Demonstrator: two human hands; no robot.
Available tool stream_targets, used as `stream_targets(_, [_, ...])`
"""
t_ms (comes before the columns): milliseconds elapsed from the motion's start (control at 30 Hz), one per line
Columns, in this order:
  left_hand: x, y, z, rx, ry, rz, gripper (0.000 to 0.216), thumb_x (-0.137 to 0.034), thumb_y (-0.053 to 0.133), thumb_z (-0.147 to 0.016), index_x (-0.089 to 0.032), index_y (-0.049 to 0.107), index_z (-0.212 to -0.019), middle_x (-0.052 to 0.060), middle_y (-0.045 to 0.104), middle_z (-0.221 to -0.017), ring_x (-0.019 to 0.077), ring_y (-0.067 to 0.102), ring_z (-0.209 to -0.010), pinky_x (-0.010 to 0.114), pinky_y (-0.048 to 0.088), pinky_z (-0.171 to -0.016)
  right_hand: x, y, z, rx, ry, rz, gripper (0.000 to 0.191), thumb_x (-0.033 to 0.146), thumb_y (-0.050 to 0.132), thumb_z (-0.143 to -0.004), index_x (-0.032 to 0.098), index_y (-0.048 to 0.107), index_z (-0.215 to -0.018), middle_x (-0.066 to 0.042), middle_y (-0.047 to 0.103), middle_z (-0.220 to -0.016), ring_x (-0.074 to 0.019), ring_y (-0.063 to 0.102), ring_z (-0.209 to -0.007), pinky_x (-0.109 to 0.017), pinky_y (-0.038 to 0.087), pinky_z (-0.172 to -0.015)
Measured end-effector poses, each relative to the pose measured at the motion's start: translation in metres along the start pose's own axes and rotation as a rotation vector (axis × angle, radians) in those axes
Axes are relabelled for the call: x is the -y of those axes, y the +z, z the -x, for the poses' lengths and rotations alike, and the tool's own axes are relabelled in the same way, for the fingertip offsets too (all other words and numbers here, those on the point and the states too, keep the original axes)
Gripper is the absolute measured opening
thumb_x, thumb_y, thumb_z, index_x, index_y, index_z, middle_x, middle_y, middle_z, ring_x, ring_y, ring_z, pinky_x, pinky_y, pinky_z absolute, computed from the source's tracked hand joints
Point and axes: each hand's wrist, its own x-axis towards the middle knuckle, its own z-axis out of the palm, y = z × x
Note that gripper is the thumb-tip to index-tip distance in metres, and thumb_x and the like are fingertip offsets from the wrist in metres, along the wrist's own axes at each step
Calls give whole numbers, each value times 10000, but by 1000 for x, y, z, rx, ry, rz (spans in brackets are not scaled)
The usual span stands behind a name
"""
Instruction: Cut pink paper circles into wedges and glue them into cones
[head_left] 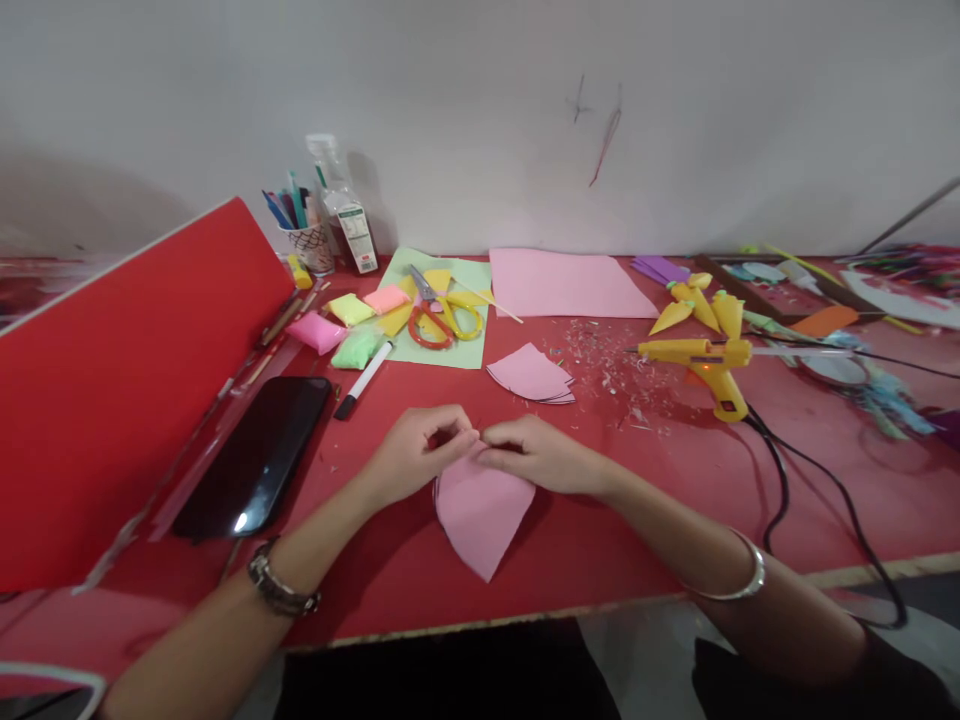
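A pink paper piece (480, 512), shaped like a petal with its point towards me, lies on the red table (675, 500). My left hand (420, 450) and my right hand (536, 452) meet at its far edge, and both pinch that edge with closed fingers. A watch sits on my left wrist and a bangle on my right. A small stack of similar pink cut pieces (531, 374) lies just beyond my hands.
A black phone (255, 455) and a red board (127, 390) lie at left, a marker (364, 380) and scissors (439, 312) on green paper behind. A yellow glue gun (701, 362) with its black cable stands at right. A pink sheet (566, 283) lies at the back.
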Motion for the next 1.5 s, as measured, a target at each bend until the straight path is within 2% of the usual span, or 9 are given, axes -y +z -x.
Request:
stream_targets(100, [3, 1, 0, -57, -7, -71, 252, -330, 420, -780, -183, 412, -575, -53, 446, -527, 86, 396, -502, 199, 303, -490, -1, -3, 0, -172, 33, -22, 160, 251, 420, -787, 170, 517, -691, -15, 570, -698, -113, 501, -655, -213, 370, -603])
stream_targets(267, [5, 7, 0, 71, 0, -227, 311, -338, 352, -826, -185, 406, -561, -47, 454, -479, 98, 420, -478, 212, 289, -494, -3, 3, -1, -316, 0, 161, 110, 154, 429, -681, 167, 512, -611, -1, 564, -607, -105, 499, -585, -206, 359, -582])
stream_targets(500, [2, 5, 0, 109, -37, -139, 376, -371, 342, -829, -185, 365, -503, -48, 439, -431, 95, 457, -453, 198, 303, -487, -2, 1, -2, -339, 12, 391, 95, 150, 437, -621, 171, 472, -536, 29, 475, -500, -77, 383, -487, -198, 277, -497])
stream_targets(667, [2, -4, -2, 35, -43, -127, 373, -386, 352, -799, -192, 253, -496, -58, 288, -448, 80, 318, -443, 215, 241, -467, -2, -8, -1, -386, 35, 448, 81, 148, 443, -601, 173, 446, -524, 37, 461, -488, -69, 355, -472, -196, 253, -484])
stream_targets(1000, [7, -23, -2, -105, -59, -84, 348, -397, 369, -751, -203, 209, -512, -49, 198, -525, 89, 208, -497, 235, 190, -457, -14, -27, 3, -638, 58, 185, 128, 182, 386, -663, 193, 386, -535, 35, 408, -492, -82, 361, -471, -208, 284, -480])
stream_targets(1067, [7, -21, -3, -74, -48, -94, 354, -404, 366, -752, -201, 216, -503, -49, 214, -512, 88, 224, -489, 233, 207, -459, -12, -25, 2, -590, 26, 73, 136, 218, 368, -721, 193, 439, -608, 23, 455, -546, -93, 407, -505, -208, 316, -494])
stream_targets(1133, [6, -19, -3, -55, -38, -114, 354, -401, 357, -765, -199, 247, -495, -48, 259, -496, 89, 262, -484, 231, 235, -467, -8, -20, 1, -450, -28, 32, 166, 266, 372, -776, 187, 477, -675, 9, 498, -610, -102, 448, -561, -210, 343, -527])
stream_targets(1333, [6, -14, -3, -51, 117, -294, 180, -313, 433, -772, -188, 557, -735, 6, 622, -727, 134, 515, -660, 249, 357, -649, -4, -2, 0, -274, -66, 131, 240, 285, 404, -824, 173, 455, -618, 26, 447, -554, -85, 395, -523, -201, 297, -511])
stream_targets(1500, [7, -2, -2, -57, 284, -615, 179, -202, 410, -727, -195, 468, -558, -14, 532, -519, 122, 433, -495, 259, 300, -551, -2, 6, -3, -261, -99, 146, 245, 252, 400, -823, 164, 458, -602, 27, 451, -552, -76, 393, -518, -196, 282, -511])
